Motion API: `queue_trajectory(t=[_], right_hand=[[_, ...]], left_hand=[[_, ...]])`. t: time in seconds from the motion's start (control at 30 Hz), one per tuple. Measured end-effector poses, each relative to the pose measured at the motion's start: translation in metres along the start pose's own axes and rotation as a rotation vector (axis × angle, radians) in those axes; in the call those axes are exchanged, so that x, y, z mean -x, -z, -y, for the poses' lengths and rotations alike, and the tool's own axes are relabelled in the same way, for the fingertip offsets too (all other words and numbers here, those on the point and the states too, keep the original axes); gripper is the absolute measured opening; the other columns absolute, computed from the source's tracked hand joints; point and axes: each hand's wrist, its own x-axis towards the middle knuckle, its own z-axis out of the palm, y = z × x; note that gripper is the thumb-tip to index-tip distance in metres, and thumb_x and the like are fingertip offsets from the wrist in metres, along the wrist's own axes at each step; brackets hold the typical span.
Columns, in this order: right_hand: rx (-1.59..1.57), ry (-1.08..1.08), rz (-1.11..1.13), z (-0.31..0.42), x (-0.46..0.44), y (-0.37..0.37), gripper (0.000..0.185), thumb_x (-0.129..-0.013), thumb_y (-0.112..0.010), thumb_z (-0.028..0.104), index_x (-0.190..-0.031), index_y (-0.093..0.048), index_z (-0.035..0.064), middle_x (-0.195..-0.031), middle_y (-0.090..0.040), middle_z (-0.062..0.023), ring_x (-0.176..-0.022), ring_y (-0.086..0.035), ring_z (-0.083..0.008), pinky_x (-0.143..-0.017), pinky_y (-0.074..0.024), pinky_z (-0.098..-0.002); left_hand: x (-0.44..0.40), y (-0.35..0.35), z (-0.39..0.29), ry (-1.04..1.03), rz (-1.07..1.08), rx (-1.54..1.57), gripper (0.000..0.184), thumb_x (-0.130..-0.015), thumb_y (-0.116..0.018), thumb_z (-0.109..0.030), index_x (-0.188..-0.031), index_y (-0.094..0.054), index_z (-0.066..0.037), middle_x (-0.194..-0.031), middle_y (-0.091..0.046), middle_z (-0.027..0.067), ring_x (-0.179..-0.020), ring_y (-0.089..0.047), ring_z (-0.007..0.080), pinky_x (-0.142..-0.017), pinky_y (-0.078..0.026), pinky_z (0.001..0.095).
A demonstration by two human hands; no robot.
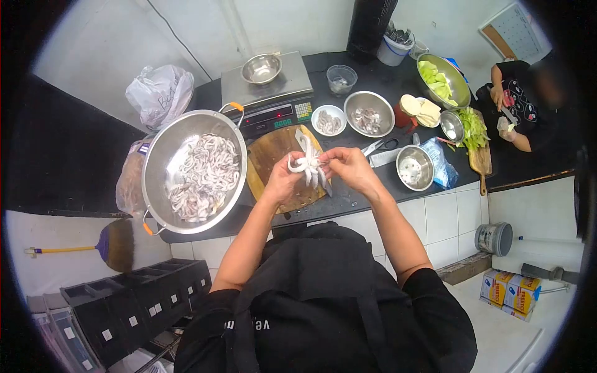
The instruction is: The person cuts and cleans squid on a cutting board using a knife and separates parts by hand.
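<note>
Between my two hands is a cluster of pale squid tentacles (307, 163), held up over the round wooden chopping board (264, 155). My left hand (283, 180) is closed on its left side. My right hand (351, 169) pinches it from the right with thumb and fingers. A flat grey piece that looks like a knife blade (306, 135) shows partly behind the tentacles; the rest is hidden. Left of the board, a big steel basin (152, 165) with orange handles holds a heap of cut squid (208, 174).
Behind the board stands a digital scale (233, 87) with a steel bowl (261, 68). Small bowls of squid pieces (328, 120), scissors (387, 145) and a steel bowl (415, 168) lie rightward. At far right, another person's hands (505, 127) hold a knife and something pale.
</note>
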Motion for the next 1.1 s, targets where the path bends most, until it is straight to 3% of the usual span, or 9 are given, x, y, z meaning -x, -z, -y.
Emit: queue_trajectory(t=[0.43,0.53,0.67,0.8,0.87,0.93,0.97,1.0,1.1], right_hand=[[-0.216,-0.089,-0.005,-0.014,0.003,0.005,0.022,-0.085,-0.068,0.012,-0.1,-0.065,-0.0045,-0.084,-0.067,-0.0065,-0.068,-0.062,-0.0094,-0.065,-0.0515,-0.023],[-0.197,-0.148,-0.097,-0.051,0.004,0.033,0.021,-0.086,-0.066,0.014,-0.099,-0.065,-0.0033,-0.081,-0.066,-0.0057,-0.066,-0.062,-0.0103,-0.065,-0.0517,-0.0248],[-0.125,-0.036,-0.645,-0.11,0.017,0.124,0.026,-0.088,-0.065,0.022,-0.099,-0.066,-0.0018,-0.078,-0.066,-0.0051,-0.067,-0.063,-0.0124,-0.064,-0.051,-0.0268],[0.504,0.318,-1.211,-0.075,0.062,0.207,0.017,-0.09,-0.062,0.016,-0.095,-0.068,0.0014,-0.087,-0.067,-0.0103,-0.076,-0.064,-0.0208,-0.067,-0.0501,-0.031],[0.613,0.314,-1.242,-0.077,0.068,0.214,0.018,-0.092,-0.056,0.015,-0.093,-0.067,0.0007,-0.092,-0.065,-0.0169,-0.081,-0.064,-0.0311,-0.071,-0.0514,-0.0385],[1.079,0.234,-1.077,-0.188,0.056,0.254,0.016,-0.088,-0.061,0.012,-0.099,-0.069,0.0021,-0.089,-0.068,-0.0184,-0.083,-0.067,-0.0317,-0.074,-0.052,-0.0414],[1.058,-0.368,-0.724,-0.21,0.052,0.254,0.017,-0.086,-0.059,0.011,-0.097,-0.071,0.0035,-0.093,-0.068,-0.0219,-0.091,-0.066,-0.0356,-0.081,-0.0503,-0.0441],[0.929,-0.324,-0.662,-0.285,0.05,0.276,0.018,-0.085,-0.06,0.011,-0.096,-0.072,0.0045,-0.092,-0.068,-0.0224,-0.089,-0.067,-0.0351,-0.082,-0.0506,-0.0419],[0.758,-0.161,-0.826,-0.228,0.064,0.26,0.019,-0.083,-0.06,0.013,-0.096,-0.073,0.0061,-0.091,-0.069,-0.0206,-0.085,-0.068,-0.0332,-0.077,-0.052,-0.0378]], left_hand=[[0.003,0.002,0.001,0.065,0.031,0.058,0.031,-0.086,-0.056,0.002,-0.116,-0.053,-0.005,-0.108,-0.062,0.0064,-0.098,-0.062,0.0175,-0.088,-0.05,0.0325],[0.001,0.007,0.002,0.188,-0.158,0.005,0.037,-0.089,-0.057,-0.005,-0.126,-0.053,0.0,-0.111,-0.064,0.0081,-0.098,-0.061,0.0173,-0.088,-0.048,0.0322],[0.011,0.052,0.027,0.352,-0.266,-0.021,0.025,-0.092,-0.058,-0.013,-0.112,-0.06,0.001,-0.093,-0.065,0.0069,-0.076,-0.061,0.0149,-0.067,-0.051,0.0278],[0.026,0.066,0.027,0.439,-0.403,0.096,0.022,-0.092,-0.06,-0.016,-0.108,-0.06,-0.001,-0.086,-0.062,0.0044,-0.072,-0.058,0.0135,-0.063,-0.052,0.0286],[0.024,0.071,0.033,0.456,-0.462,0.109,0.023,-0.091,-0.061,-0.015,-0.109,-0.059,-0.002,-0.086,-0.061,0.004,-0.07,-0.056,0.0135,-0.062,-0.052,0.0292],[0.024,0.064,0.032,0.496,-0.544,0.039,0.024,-0.089,-0.063,-0.012,-0.11,-0.058,-0.002,-0.085,-0.06,0.0033,-0.069,-0.055,0.013,-0.061,-0.052,0.0293],[0.026,0.068,0.038,0.501,-0.546,0.037,0.024,-0.089,-0.063,-0.012,-0.11,-0.058,-0.002,-0.085,-0.06,0.0033,-0.069,-0.055,0.013,-0.061,-0.052,0.0293],[0.024,0.076,0.045,0.52,-0.521,0.02,0.024,-0.089,-0.063,-0.011,-0.111,-0.058,-0.002,-0.085,-0.059,0.0034,-0.069,-0.055,0.0129,-0.06,-0.052,0.029],[0.018,0.082,0.049,0.513,-0.511,-0.036,0.025,-0.088,-0.062,-0.009,-0.111,-0.057,-0.001,-0.084,-0.059,0.0039,-0.067,-0.055,0.0128,-0.059,-0.052,0.0284]])
